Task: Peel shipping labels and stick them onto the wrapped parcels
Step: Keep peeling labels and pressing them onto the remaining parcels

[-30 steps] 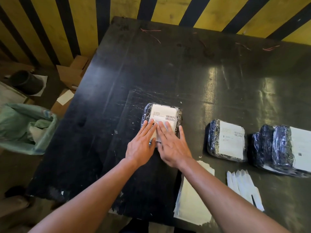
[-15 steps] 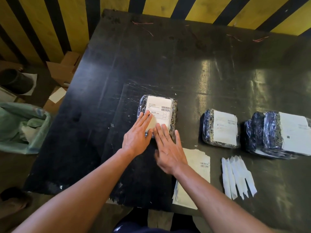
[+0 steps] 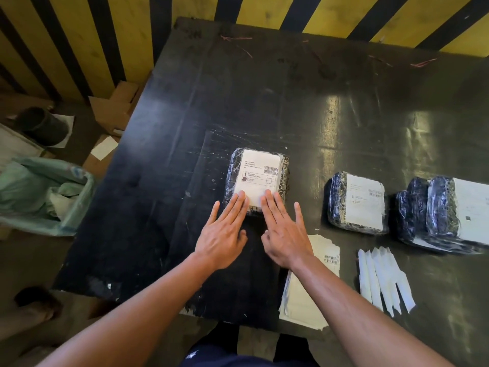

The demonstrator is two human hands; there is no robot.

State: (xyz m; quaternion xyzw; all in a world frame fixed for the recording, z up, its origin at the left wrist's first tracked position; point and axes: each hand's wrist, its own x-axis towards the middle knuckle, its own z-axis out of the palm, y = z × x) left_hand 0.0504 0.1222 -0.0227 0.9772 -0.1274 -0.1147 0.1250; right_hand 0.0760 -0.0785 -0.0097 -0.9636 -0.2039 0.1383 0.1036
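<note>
A parcel [image 3: 231, 178] wrapped in dark plastic film lies in the middle of the black table [image 3: 264, 102], with a white shipping label [image 3: 258, 173] on its top. My left hand [image 3: 225, 231] and my right hand [image 3: 284, 231] lie flat side by side, straight fingertips pressing the label's near edge. A stack of unpeeled labels [image 3: 325, 255] sits under my right wrist. Peeled backing strips [image 3: 383, 276] are fanned out to its right.
A labelled parcel [image 3: 357, 202] and a pile of labelled parcels [image 3: 449, 213] lie at the right. Off the table's left edge are a green bag of waste [image 3: 39, 197], cardboard boxes [image 3: 113, 107] and a black pot [image 3: 42, 125]. A yellow-and-black striped wall stands behind.
Both hands have slid toward me down the label, from its middle to its near edge, uncovering the printed part. The parcel has stayed in place.
</note>
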